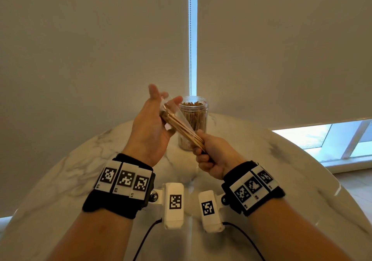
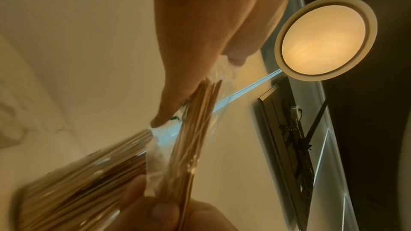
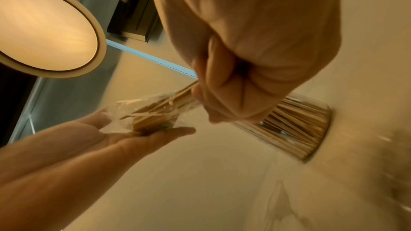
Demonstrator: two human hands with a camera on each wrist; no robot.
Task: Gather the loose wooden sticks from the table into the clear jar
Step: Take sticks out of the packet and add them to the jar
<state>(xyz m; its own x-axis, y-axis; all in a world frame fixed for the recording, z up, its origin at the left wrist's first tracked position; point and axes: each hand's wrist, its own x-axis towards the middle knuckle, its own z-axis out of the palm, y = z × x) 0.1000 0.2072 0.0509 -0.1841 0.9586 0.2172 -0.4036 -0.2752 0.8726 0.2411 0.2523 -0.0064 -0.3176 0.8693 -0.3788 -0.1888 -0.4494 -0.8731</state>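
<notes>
A bundle of thin wooden sticks (image 1: 181, 126) slants in the air in front of the clear jar (image 1: 198, 117). My right hand (image 1: 207, 152) grips the bundle's near end in a fist. The far end sits in a crumpled clear plastic wrapper (image 1: 171, 107) that rests on my left hand (image 1: 159, 103), whose palm faces up and fingers are straight. The jar stands lidless on the marble table (image 1: 281, 160) and is packed with upright sticks. In the right wrist view the wrapper (image 3: 142, 111) lies on the left fingers (image 3: 155, 136), with the jar (image 3: 295, 129) behind the fist.
The round table ends close behind the jar, against roller blinds with a bead chain (image 1: 190, 39). A low window (image 1: 332, 139) is at the right. Wrist camera cables (image 1: 145, 238) trail over the near tabletop. No loose sticks show on the visible marble.
</notes>
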